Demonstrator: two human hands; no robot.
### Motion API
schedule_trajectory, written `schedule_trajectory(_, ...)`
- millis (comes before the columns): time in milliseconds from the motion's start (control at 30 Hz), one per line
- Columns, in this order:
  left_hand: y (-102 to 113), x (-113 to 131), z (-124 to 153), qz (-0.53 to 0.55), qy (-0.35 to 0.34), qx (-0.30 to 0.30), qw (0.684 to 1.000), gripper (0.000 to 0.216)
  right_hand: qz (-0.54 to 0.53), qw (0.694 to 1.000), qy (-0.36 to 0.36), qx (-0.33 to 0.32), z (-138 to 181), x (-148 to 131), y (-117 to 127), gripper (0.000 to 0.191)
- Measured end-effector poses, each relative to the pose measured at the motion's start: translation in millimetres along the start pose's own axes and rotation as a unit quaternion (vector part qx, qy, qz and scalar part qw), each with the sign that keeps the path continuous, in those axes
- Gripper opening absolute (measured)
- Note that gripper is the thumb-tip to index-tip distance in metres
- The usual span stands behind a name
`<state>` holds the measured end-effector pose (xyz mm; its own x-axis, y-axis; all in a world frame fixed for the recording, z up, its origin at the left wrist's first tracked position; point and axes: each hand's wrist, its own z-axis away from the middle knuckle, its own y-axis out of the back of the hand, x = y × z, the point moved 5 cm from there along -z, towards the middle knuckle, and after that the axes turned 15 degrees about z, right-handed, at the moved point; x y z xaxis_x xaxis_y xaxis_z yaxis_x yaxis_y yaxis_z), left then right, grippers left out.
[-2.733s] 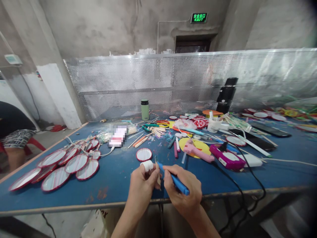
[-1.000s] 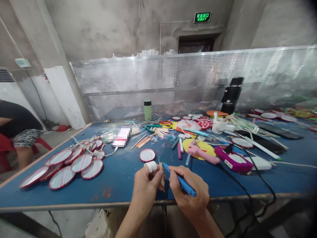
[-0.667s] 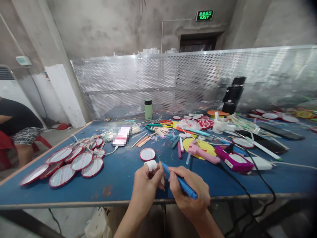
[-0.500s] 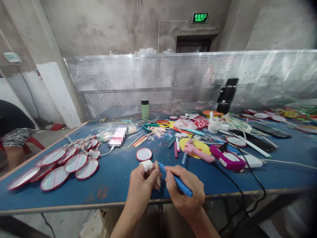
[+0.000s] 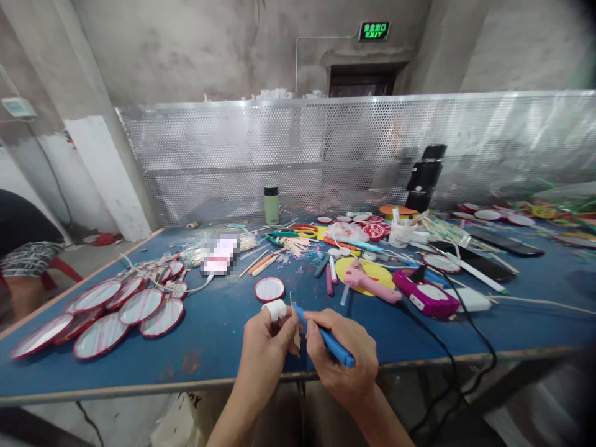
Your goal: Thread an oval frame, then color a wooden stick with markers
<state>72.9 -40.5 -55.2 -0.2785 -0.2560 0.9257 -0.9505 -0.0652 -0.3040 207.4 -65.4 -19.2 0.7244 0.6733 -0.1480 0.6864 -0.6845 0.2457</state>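
My left hand [image 5: 263,344] is closed on a small flat wooden stick [image 5: 297,335], held upright between thumb and fingers near the table's front edge. White wrapping [image 5: 275,310] covers one of its fingers. A blue marker pen [image 5: 339,349] is gripped in my right hand [image 5: 358,363], slanting so its tip end meets or nearly meets the stick; whether they touch I cannot tell. Just beyond my hands a round red-rimmed disc [image 5: 269,288] lies flat on the blue table [image 5: 209,347].
Several red-rimmed discs [image 5: 142,306] pile up at left, beside a charging phone [image 5: 220,254]. A pink glue gun [image 5: 370,282], a purple device [image 5: 426,293] and black cables occupy the right. Markers, sticks and scissors clutter the middle, before a green bottle [image 5: 271,206]. Someone sits far left.
My right hand has shifted slightly left with the blue marker, its tip now closer to the stick. My left hand keeps its hold. The whole view has moved a little.
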Motion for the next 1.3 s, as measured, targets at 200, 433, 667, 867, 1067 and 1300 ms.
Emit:
schedule_trajectory(200, 0.8, -1.6, 0.0, -0.014, -0.005, -0.001, 1.0, 0.02, -0.01, 1.0, -0.001, -0.006, -0.2, 0.9, -2.4, 0.01)
schedule_trajectory(433, 0.5, -1.7, 0.3, -0.011, 0.0, -0.003, 1.0, 0.02, -0.006, 1.0, 0.001, -0.012, 0.2, 0.7, -3.3, 0.01)
schedule_trajectory(667, 0.5, -2.2, 0.3, -0.022, 0.0, 0.003, 1.0, 0.021, -0.01, 1.0, -0.003, -0.017, -1.3, 0.4, -4.1, 0.01)
schedule_trajectory(867, 0.2, -2.0, -0.2, -0.026, 0.008, -0.001, 1.0, 0.022, -0.005, 1.0, -0.004, -0.007, -0.8, 0.4, -2.6, 0.009)
schedule_trajectory(1067, 1.5, -3.7, -0.3, -0.048, 0.007, -0.001, 0.999, 0.024, -0.007, 1.0, -0.003, -0.01, -1.2, 1.2, -2.8, 0.01)
schedule_trajectory(1300, 1.6, -5.3, -1.0, -0.05, 0.009, -0.005, 0.999, 0.024, -0.001, 1.0, -0.008, -0.01, -0.3, 1.9, -2.8, 0.01)
